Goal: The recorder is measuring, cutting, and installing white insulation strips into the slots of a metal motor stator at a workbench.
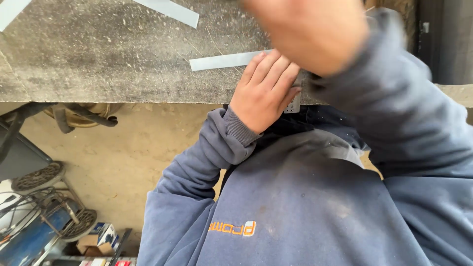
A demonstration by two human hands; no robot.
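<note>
Blue cart (29,236), small cardboard box (98,235)

strip (224,61) on bench (98,54) (left hand (263,91) atop), second strip (170,11) behind

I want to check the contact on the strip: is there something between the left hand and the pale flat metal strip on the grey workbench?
Nothing visible. The left hand lies flat, its fingers resting directly on the near end of the pale flat metal strip on the dusty grey workbench. The right hand is blurred above them, nearer the camera, not between them.

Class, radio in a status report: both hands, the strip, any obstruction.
Left hand flat on the pale metal strip at the bench edge. Right hand raised, blurred, grip unclear. Second strip apart, nothing obstructing.
</note>
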